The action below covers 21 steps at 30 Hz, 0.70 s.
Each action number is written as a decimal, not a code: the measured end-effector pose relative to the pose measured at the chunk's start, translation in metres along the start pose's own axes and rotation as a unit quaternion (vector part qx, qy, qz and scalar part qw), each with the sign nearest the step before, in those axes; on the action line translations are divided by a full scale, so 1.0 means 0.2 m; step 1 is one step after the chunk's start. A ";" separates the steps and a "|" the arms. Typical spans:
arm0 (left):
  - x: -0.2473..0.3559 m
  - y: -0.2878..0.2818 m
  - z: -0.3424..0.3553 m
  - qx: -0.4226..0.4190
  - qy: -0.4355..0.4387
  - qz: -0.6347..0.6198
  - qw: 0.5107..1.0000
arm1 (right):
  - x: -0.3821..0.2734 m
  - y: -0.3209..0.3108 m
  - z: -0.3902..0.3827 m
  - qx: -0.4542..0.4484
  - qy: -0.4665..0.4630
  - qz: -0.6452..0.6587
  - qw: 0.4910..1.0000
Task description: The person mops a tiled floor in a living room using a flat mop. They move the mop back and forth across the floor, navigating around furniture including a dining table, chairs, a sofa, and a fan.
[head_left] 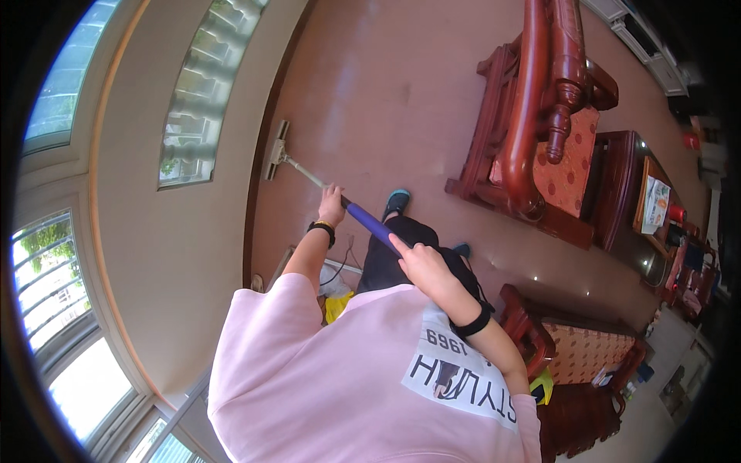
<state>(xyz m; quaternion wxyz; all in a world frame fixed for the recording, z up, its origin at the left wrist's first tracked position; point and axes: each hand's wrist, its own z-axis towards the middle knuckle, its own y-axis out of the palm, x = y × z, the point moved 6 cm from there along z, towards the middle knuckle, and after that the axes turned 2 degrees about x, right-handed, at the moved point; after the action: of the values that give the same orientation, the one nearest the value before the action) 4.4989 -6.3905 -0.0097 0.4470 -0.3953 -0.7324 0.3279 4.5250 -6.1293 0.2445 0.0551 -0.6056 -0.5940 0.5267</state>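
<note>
A mop with a pale shaft and a purple grip (369,221) slants from my body toward the wall at the left. Its narrow whitish head (276,151) rests on the reddish-brown floor beside the dark skirting. My left hand (332,205) is closed round the handle, just beyond the purple part. At the near end of the grip, my right hand (423,264) is wrapped over it, thumb and forefinger side showing. The undersides of both hands' fingers are hidden.
A carved red wooden armchair (525,147) with a patterned seat stands to the right, a dark table (629,185) beyond it. Another wooden seat (590,353) is behind at lower right. Bags (337,306) and a cable lie near my left side. The wall (139,154) has windows.
</note>
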 end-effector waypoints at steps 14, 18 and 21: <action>1.29 0.78 -0.37 -0.226 0.141 0.211 0.940 | 1.05 -0.30 -1.14 -0.058 0.028 0.028 0.998; 1.91 1.09 -0.70 -0.354 0.190 0.243 0.883 | 1.47 -0.36 -1.75 -0.050 0.059 0.052 0.996; 2.36 1.27 -0.97 -0.464 0.252 0.216 0.821 | 1.66 -0.53 -2.20 -0.067 0.085 0.046 0.993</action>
<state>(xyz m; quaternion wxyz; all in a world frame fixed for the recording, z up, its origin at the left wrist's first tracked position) 4.6137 -5.8334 0.0404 0.2980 -0.7727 -0.5555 -0.0738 4.6781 -5.5959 0.3211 0.0402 -0.6773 -0.5925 0.4343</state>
